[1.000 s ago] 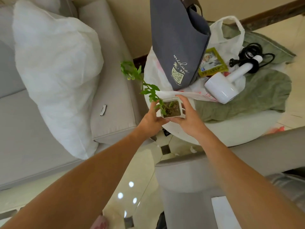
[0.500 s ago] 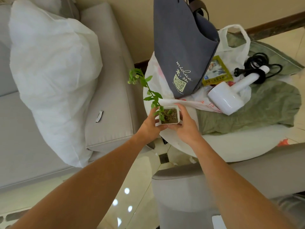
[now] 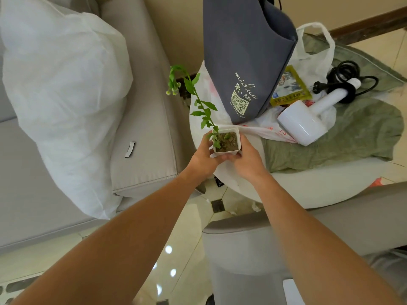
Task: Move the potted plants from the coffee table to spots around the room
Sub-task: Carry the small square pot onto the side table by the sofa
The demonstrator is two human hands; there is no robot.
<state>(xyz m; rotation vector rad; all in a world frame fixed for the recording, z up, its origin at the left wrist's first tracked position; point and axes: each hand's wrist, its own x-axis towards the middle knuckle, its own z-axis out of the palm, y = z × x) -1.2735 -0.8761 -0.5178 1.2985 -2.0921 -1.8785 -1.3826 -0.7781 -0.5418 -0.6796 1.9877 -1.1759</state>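
Note:
A small white square pot (image 3: 226,140) filled with soil carries a thin green plant (image 3: 198,100) that leans up and to the left. My left hand (image 3: 203,158) grips the pot's left side and my right hand (image 3: 247,161) grips its right and front side. The pot is over the near left edge of a round white side table (image 3: 308,188); I cannot tell whether its base touches the tabletop.
On the table stand a grey tote bag (image 3: 248,53), white plastic bags (image 3: 312,47), a yellow packet (image 3: 290,86), a white appliance with black cord (image 3: 308,122) and a green cloth (image 3: 343,137). A grey sofa with a white cushion (image 3: 63,93) lies left. A grey chair back (image 3: 275,230) is near me.
Both hands keep hold of the pot, which has shifted slightly forward toward the tote bag over the table's edge. The plant stem now stands a little more upright.

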